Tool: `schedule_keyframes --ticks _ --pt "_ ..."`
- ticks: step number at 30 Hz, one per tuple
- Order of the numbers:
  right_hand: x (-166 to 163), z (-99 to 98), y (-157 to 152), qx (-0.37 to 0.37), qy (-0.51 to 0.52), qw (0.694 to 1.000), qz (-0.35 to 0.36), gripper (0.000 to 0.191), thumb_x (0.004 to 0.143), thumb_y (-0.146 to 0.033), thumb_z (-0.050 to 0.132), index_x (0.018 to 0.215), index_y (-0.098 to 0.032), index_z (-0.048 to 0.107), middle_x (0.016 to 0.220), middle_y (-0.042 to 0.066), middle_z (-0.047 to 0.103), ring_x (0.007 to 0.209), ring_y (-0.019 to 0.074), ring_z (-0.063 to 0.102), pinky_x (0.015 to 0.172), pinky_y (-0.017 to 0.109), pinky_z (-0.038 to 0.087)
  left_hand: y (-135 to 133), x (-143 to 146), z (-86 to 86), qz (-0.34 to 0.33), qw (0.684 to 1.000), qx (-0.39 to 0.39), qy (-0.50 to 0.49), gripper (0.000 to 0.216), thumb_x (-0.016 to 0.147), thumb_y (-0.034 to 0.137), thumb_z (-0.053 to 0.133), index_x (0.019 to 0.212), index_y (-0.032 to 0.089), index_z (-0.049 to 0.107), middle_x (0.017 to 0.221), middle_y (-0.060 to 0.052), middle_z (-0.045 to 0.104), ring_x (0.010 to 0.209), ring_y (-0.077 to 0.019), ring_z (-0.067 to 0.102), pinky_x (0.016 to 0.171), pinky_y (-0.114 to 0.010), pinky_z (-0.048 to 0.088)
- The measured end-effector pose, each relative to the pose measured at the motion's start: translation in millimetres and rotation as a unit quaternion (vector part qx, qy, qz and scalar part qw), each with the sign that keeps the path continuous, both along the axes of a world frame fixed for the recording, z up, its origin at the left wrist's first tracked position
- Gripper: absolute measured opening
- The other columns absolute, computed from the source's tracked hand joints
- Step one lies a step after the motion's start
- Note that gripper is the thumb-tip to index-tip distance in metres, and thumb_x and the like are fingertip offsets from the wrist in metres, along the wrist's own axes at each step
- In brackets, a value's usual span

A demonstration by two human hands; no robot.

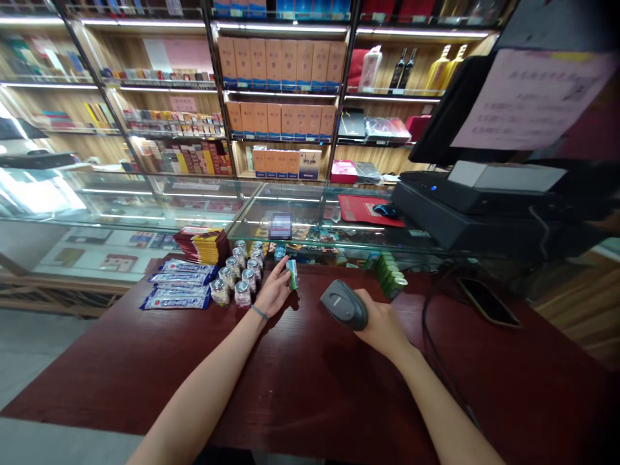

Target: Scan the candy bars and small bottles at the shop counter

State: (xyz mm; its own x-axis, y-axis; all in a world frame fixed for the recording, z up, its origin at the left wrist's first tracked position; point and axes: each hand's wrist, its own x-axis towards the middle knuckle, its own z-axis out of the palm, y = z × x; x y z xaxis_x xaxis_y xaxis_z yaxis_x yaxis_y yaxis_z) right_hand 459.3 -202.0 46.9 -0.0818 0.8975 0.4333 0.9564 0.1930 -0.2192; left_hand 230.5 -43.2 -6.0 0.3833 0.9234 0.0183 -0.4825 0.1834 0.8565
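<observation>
My left hand (274, 292), with a band on its wrist, holds a small green-and-white pack (292, 274) at its fingers above the dark red table. My right hand (380, 323) is wrapped round the grip of a grey barcode scanner (343, 305), whose head points left toward the pack. Just left of my left hand stand two rows of small jars (241, 274) with silver lids. Beyond my right hand, a row of green packs (390, 274) stands at the back of the table.
Blue-and-white sachets (179, 284) lie left of the jars, with stacked yellow-and-brown packets (202, 245) behind. A glass counter (310, 229) borders the table's far edge. At right are a phone (488, 301), a black cable (426, 323) and a monitor (450, 110).
</observation>
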Motion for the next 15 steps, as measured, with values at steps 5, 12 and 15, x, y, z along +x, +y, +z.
schedule_keyframes --ticks 5,12,15 --pt "20.2 5.7 1.2 0.046 0.048 0.994 -0.086 0.03 0.075 -0.027 0.059 0.104 -0.024 0.053 0.072 0.001 0.073 0.066 0.0272 0.073 0.054 0.028 0.04 -3.2 8.1 -3.9 0.061 0.997 0.027 0.038 0.053 0.071 0.028 0.08 0.119 0.024 0.057 0.11 -0.005 0.065 0.09 -0.0143 0.066 0.074 -0.025 0.054" --pt "56.2 14.7 0.6 0.066 0.11 0.97 -0.205 0.037 0.076 -0.037 0.064 0.109 -0.023 0.053 0.075 0.005 0.075 0.069 0.031 0.073 0.057 0.03 0.043 -4.6 36.3 2.3 0.08 0.982 0.098 0.14 0.048 0.071 0.033 0.078 0.112 0.019 0.057 0.099 -0.004 0.067 0.082 -0.0152 0.066 0.07 -0.027 0.054" --pt "71.7 17.1 -1.2 0.081 0.156 0.959 -0.223 0.039 0.076 -0.04 0.064 0.11 -0.024 0.052 0.079 0.007 0.075 0.075 0.0325 0.074 0.06 0.031 0.046 -4.5 65.3 6.1 0.067 0.968 0.165 0.177 0.039 0.07 0.029 0.076 0.104 0.017 0.062 0.088 -0.001 0.065 0.079 -0.0132 0.064 0.07 -0.024 0.052"
